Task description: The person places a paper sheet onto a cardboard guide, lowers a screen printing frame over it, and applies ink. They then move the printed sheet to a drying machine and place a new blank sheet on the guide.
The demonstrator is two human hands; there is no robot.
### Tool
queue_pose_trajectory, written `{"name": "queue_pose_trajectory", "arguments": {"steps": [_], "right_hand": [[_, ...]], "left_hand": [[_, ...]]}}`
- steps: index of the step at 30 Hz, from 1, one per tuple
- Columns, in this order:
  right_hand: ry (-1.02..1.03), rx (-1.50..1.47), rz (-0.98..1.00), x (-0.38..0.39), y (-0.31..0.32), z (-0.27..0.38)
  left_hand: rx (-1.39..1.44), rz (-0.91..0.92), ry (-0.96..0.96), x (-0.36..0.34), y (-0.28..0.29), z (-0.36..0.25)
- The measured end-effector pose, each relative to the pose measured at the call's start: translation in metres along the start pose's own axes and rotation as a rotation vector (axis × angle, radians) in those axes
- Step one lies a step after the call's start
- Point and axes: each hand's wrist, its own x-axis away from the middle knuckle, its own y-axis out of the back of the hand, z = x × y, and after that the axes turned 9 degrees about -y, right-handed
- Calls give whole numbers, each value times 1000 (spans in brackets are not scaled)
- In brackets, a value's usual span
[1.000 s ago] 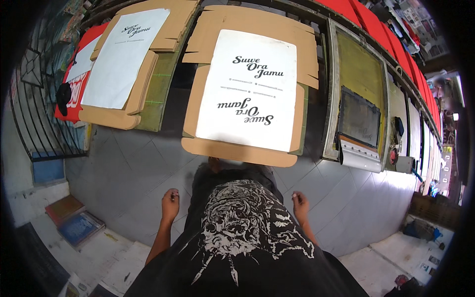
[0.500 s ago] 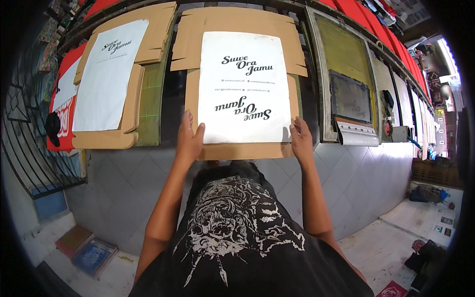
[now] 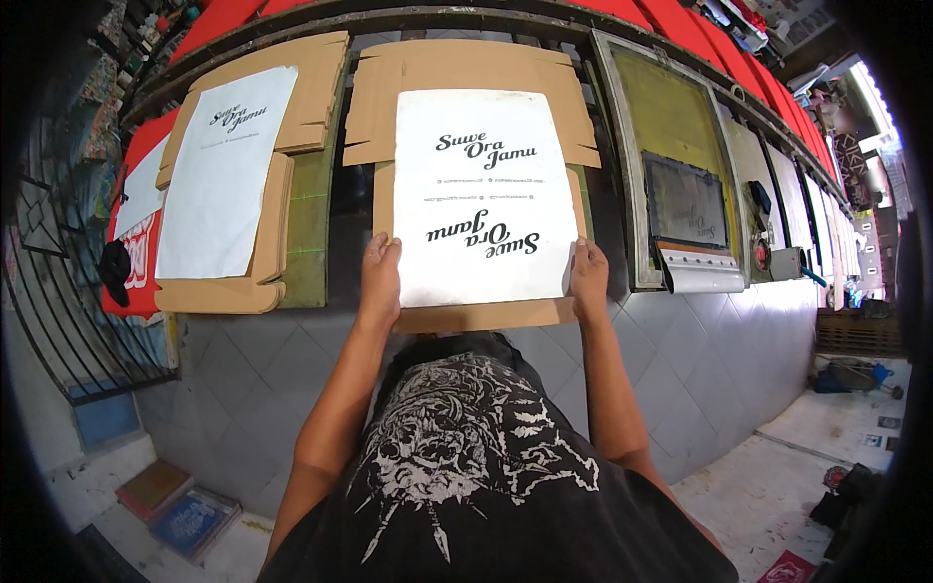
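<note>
A flattened cardboard box (image 3: 468, 65) lies before me on a board, a white printed sheet (image 3: 481, 272) with black script on it. My left hand (image 3: 381, 267) is closed on the cardboard's left side, near the sheet's lower left corner. My right hand (image 3: 589, 272) grips its right side at about the same height. Both thumbs are on top; the other fingers are partly hidden.
At left lie stacked cardboard pieces (image 3: 267, 58) with another printed sheet (image 3: 216, 214), beside a red cloth (image 3: 131, 291). At right are a yellow-mesh screen frame (image 3: 671, 107) and a metal squeegee (image 3: 700, 267). A row of boards runs right; red fabric (image 3: 622, 14) lies beyond.
My hands have risen from beside my body to the cardboard's two sides and closed on it. In the last half second, hands, cardboard and sheet have shifted lower in view.
</note>
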Motion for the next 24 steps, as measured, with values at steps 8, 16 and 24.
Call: {"name": "queue_pose_trajectory", "arguments": {"steps": [8,16,24], "right_hand": [[337,-370,-9,40,-26,50],[358,-450,127,78,-8,104],[295,-508,263,126,49,102]], "left_hand": [[70,106,-324,-11,3,-50],[142,247,-368,15,11,-120],[184,357,-284,95,10,-141]]}}
